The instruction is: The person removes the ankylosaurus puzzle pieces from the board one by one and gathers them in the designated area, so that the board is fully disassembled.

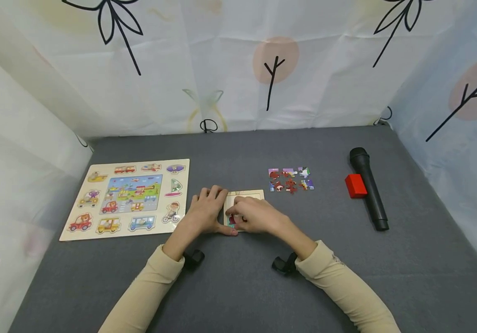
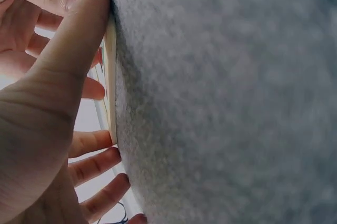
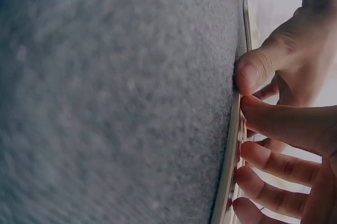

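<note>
In the head view a small wooden puzzle tray point(image 1: 244, 194) lies at the middle of the table, partly hidden under both hands. My left hand point(image 1: 206, 210) rests along its left side, fingers fairly straight and thumb along the near edge. My right hand point(image 1: 259, 216) reaches over the tray from the right, with bent fingers touching down inside it. Beneath those fingers shows a coloured puzzle piece point(image 1: 232, 221), mostly covered. In the right wrist view the right fingertips point(image 3: 251, 153) stand spread on the tray's edge and top; no piece is visible between them.
Several loose jigsaw pieces point(image 1: 290, 186) lie right of the tray. A large vehicle picture board point(image 1: 71, 203) sits on the left. Farther right, a red block point(image 1: 356, 186) touches a black microphone point(image 1: 372, 194). White printed cloth point(image 1: 230, 69) walls the table's back and sides.
</note>
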A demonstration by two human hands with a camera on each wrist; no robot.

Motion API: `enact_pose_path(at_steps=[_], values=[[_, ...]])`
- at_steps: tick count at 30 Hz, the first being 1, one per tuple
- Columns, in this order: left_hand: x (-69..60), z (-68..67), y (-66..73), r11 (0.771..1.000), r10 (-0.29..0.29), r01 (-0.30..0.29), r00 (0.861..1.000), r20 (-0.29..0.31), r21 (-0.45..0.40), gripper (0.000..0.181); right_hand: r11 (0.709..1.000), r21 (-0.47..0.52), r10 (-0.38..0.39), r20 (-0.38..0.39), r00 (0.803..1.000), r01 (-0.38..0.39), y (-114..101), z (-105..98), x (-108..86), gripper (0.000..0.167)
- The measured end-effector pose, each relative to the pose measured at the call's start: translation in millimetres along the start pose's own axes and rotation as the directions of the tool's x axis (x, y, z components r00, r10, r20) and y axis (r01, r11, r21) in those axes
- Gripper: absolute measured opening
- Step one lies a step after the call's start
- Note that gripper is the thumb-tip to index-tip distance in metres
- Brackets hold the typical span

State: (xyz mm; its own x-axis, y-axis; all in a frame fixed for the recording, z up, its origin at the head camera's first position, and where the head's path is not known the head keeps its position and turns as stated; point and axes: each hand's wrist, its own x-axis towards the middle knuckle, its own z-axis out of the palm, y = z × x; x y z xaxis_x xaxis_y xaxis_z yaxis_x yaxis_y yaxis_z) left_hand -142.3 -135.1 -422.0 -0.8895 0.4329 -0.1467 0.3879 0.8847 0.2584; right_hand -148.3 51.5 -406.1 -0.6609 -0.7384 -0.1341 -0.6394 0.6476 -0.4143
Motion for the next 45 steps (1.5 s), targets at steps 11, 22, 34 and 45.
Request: enact_pose_path(at_steps=[11, 22, 34, 45], values=[[-2.5, -7.5, -2.1, 0.998, 0.031, -0.033, 0.998, 0.058, 0.045, 0.112, 1.0, 0.006, 0.019, 0.003, 1.0, -0.019, -3.4, 1.8, 0.4, 0.023], [-0.4, -7.7, -0.5, 0.999, 0.018, -0.023, 0.995, 0.094, 0.046, 0.114, 1.0, 0.009, 0.029, -0.013, 1.0, -0.029, -6.5, 2.0, -1.0, 0.016], [0.0, -4.8, -0.8, 0.999, 0.014, -0.017, 0.996, 0.087, 0.028, 0.114, 0.999, 0.007, 0.036, -0.039, 0.999, -0.035, -9.3, 1.4, -3.3, 0.022], [0.4, -5.6, -0.5, 0.999, 0.011, -0.013, 0.997, 0.077, 0.03, 0.113, 1.0, -0.001, 0.029, -0.047, 0.998, -0.029, -9.4, 0.5, -2.1, 0.021]])
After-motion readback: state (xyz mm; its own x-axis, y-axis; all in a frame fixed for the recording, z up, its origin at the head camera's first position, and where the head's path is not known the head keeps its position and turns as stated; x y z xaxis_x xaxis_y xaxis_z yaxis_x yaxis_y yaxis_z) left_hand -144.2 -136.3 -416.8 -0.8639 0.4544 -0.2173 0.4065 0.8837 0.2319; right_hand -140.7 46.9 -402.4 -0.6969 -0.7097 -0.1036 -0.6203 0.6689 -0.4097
